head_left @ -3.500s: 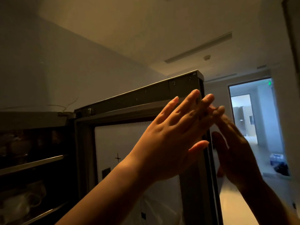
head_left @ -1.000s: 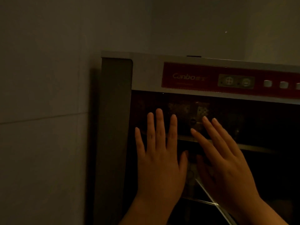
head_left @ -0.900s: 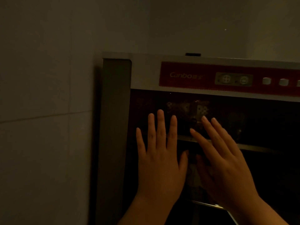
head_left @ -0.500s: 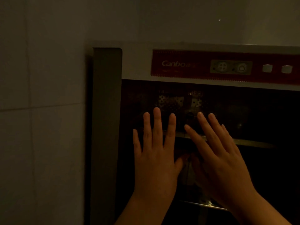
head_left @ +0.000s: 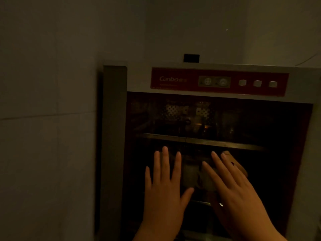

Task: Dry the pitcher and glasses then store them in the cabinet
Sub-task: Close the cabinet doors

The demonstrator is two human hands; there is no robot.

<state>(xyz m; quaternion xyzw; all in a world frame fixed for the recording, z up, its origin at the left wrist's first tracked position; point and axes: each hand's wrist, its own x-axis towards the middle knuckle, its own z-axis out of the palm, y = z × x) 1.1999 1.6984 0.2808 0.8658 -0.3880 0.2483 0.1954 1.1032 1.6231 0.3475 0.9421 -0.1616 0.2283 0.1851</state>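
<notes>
dim tiled wall flanks the cabinet (head_left: pixel 213 68). left hand (head_left: pixel 165 186) and right hand (head_left: pixel 238 190) lie flat, fingers straight, on its dark glass door (head_left: pixel 271 171), holding nothing. pale glasses (head_left: pixel 190 176) show faintly behind it; no pitcher can be made out. press evenly with both palms until it seats.

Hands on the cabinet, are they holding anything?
Nothing. The left hand and right hand lie flat, fingers straight, on the cabinet's dark glass door.

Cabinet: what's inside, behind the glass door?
Through the cabinet door: a shelf rail, dim glassware above, pale cups between the left hand and right hand. The rest is too dark.
</notes>
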